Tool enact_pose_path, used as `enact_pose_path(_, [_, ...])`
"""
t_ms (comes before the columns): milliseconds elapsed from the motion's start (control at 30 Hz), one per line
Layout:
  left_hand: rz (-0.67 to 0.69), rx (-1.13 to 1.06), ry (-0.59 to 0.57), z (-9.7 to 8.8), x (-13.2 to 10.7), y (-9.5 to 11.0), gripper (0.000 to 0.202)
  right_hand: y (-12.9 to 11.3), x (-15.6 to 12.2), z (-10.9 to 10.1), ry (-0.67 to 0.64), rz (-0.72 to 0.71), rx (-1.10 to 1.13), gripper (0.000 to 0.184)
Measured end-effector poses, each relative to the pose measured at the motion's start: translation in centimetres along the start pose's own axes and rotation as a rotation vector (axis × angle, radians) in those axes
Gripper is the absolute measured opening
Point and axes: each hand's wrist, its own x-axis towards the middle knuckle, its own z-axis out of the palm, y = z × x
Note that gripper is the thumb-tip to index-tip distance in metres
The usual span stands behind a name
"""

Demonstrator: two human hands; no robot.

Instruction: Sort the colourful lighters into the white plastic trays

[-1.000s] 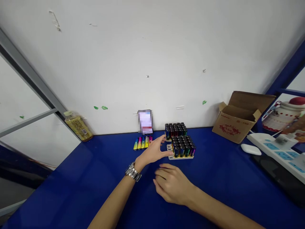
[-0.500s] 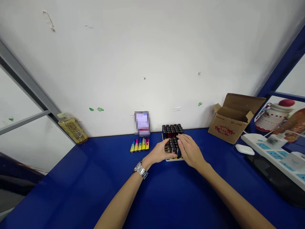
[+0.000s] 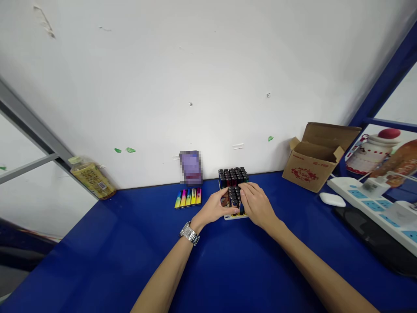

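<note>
Two trays of dark-capped lighters stand on the blue table point(image 3: 228, 269) near the wall. The near tray of lighters point(image 3: 233, 201) sits between my two hands. My left hand point(image 3: 213, 208), with a metal watch on its wrist, curls against the tray's left side. From the right, my right hand point(image 3: 257, 203) wraps over the tray with its fingers on the lighter tops. The far tray of lighters point(image 3: 232, 176) stands untouched just behind. A row of several rainbow-coloured lighters point(image 3: 188, 198) lies flat to the left of the trays.
A blurred card point(image 3: 190, 168) leans on the white wall. An open cardboard box point(image 3: 317, 158) stands at the right, with a white mouse point(image 3: 332, 199) and a white power strip point(image 3: 374, 208) beyond it. A yellow drink bottle point(image 3: 89, 177) lies at the far left.
My right hand rose from the table in front and closed over the near tray's right side. My left hand shifted from beside the tray to hold its left side.
</note>
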Motion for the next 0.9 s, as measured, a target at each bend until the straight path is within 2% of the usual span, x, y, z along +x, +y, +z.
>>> enact_pose_path(367, [-0.012, -0.095, 0.043, 0.1, 0.1, 0.3, 0.061, -0.1, 0.0, -0.3, -0.019, 0.007, 0.009, 0.04])
enact_pose_path(567, [-0.077, -0.333, 0.29, 0.8, 0.2, -1.4, 0.04, -0.1, 0.0, -0.2, -0.009, 0.004, -0.003, 0.04])
enact_pose_path(667, [-0.101, -0.477, 0.356, 1.4, 0.4, -2.0, 0.038, -0.1, -0.1, -0.2, 0.002, 0.009, -0.013, 0.04])
enact_pose_path(800, [-0.11, -0.607, 0.45, 1.8, 0.6, -1.7, 0.036, -0.1, 0.0, -0.3, 0.008, 0.001, -0.023, 0.04])
enact_pose_path(900, [-0.15, -0.692, 0.484, 1.2, 0.4, -0.8, 0.035, 0.0, 0.0, -0.2, 0.036, -0.009, -0.037, 0.037])
